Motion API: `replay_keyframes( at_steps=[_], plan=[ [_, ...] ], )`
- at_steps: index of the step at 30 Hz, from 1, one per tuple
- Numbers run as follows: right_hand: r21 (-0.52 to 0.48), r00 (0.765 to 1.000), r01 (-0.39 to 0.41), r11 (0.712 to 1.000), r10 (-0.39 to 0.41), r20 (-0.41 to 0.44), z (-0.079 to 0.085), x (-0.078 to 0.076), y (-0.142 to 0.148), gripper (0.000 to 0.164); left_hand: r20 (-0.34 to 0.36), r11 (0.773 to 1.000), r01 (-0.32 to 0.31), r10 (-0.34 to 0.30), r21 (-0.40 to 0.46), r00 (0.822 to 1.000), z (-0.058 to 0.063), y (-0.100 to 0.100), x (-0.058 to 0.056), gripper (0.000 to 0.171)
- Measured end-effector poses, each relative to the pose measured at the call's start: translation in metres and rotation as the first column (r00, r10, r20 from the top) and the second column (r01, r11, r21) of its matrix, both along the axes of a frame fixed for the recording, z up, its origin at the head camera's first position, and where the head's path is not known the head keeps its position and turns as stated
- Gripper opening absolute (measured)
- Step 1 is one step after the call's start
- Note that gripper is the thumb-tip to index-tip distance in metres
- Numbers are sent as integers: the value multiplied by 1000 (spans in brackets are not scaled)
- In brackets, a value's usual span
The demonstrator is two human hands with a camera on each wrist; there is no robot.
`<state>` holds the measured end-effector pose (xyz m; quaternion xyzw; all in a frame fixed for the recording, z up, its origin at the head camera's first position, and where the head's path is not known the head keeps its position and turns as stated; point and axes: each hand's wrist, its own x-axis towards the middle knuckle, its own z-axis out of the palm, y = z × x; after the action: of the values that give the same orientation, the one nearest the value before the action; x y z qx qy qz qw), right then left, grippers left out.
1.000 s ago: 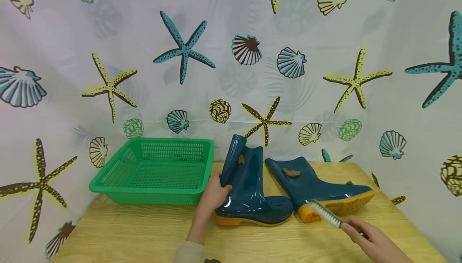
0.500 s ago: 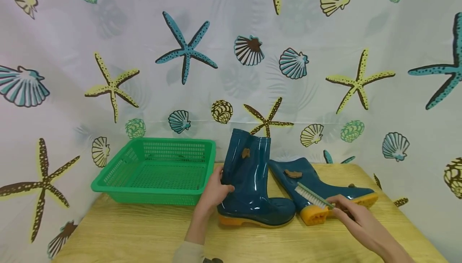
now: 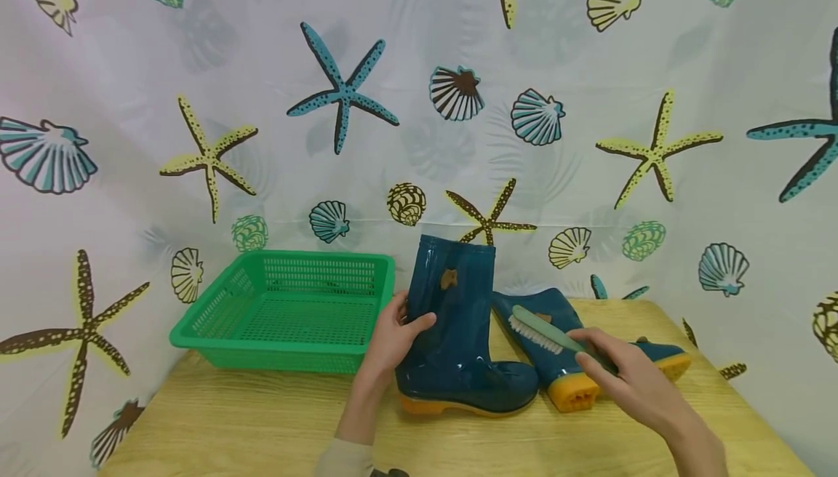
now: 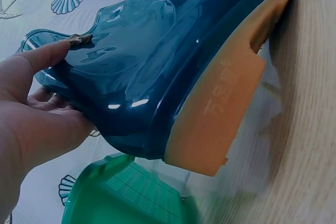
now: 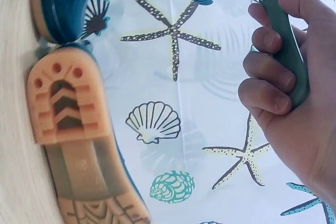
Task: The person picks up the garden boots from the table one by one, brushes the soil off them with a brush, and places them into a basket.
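Note:
A dark blue rain boot [image 3: 452, 346] with an orange sole stands upright on the table. My left hand [image 3: 393, 335] grips its shaft from the left, thumb across the side; in the left wrist view that thumb [image 4: 50, 56] lies beside a brown muddy-looking patch [image 4: 80, 39]. The same patch [image 3: 448, 278] shows high on the shaft. In my right hand [image 3: 631, 375] is a scrub brush [image 3: 546, 331] with a green handle and white bristles, raised to the right of the upright boot. Fingers curl round the brush handle [image 5: 289, 51] in the right wrist view.
A second blue boot [image 3: 556, 366] lies on its side behind the brush, its orange sole [image 5: 79, 98] facing outward. A brown piece on its shaft is partly hidden. At left stands a green plastic basket [image 3: 275, 353] on the wooden table [image 3: 249, 419]. A patterned curtain [image 3: 366, 171] hangs behind.
The held boot has turned, its shaft now showing its broad side and the brown patch facing forward. My right hand has lifted the brush up and left, toward that boot.

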<state>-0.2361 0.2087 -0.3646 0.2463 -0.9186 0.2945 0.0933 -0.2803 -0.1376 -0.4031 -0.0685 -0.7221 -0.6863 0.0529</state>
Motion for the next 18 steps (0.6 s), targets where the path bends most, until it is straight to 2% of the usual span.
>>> replay_keyframes(
  at_steps=[7,13,18],
  plan=[
    [-21,997,-2,1000,1,-74,10,-6,-19,31,-26,998,-35,37,56,999,7,-1,1,53],
    [-68,990,-71,995,63,-124,11,-10,-32,28,-58,995,-56,61,85,996,10,-2,2,52],
    [-53,980,-73,996,62,-189,13,-11,-41,28,-91,993,-73,81,90,993,12,-2,5,52]
  ],
)
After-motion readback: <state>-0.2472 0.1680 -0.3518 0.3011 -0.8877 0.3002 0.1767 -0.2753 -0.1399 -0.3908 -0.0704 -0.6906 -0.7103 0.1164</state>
